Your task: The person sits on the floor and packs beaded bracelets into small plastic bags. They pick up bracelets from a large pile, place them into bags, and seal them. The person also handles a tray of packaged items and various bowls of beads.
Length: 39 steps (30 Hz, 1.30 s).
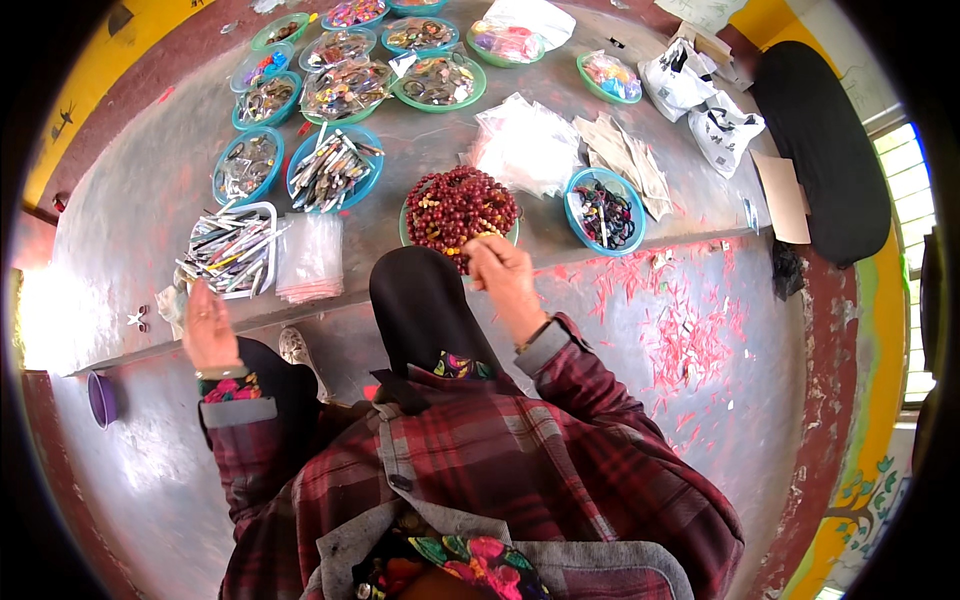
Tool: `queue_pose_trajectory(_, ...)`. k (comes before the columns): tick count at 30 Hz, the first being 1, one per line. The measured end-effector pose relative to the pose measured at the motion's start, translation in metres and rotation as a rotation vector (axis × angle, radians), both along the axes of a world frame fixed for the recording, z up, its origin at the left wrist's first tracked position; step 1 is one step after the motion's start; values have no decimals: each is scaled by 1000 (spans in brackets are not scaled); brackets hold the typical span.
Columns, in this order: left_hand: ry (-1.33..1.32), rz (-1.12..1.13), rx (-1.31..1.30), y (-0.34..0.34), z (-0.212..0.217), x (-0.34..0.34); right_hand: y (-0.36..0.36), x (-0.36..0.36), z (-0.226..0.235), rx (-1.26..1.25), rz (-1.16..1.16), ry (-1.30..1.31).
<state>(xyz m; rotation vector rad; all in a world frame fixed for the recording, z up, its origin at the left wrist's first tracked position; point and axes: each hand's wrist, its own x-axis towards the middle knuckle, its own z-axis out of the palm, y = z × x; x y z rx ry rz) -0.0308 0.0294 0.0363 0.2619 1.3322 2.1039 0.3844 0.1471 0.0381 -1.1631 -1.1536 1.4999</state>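
Observation:
My left hand [208,332] is raised just in front of a white basket [268,250] heaped with pens [225,240]; its fingers point up and hold nothing I can see. Close to the near rim of a basin of dark red beads [460,205], my right hand [505,280] is closed, fingers bent in toward the thumb. What it grips, if anything, is too small to make out. A stack of clear plastic bags [310,255] lies between the pens and my knee.
A blue basin of pens [335,170] and several basins of bagged small items [440,80] stand farther back. Right of the beads are clear bags [525,145], a blue basin of dark items [605,212] and white carrier bags [725,130]. Pink scraps [690,335] litter the lower floor.

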Motion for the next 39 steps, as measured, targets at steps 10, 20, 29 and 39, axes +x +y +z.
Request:
queue_pose_trajectory(10,395,11,-241,-90,1,-22,1,174,-110,-427,-438,-100)
queue_pose_trajectory(20,767,150,-562,-76,25,20,92,184,-124,124,-354,-820)
queue_pose_trajectory(29,852,90,-588,-64,16,17,87,115,-133,131,-299,-711)
queue_pose_trajectory(39,872,51,-623,-41,22,33,191,148,-127,336,-386,-1024)
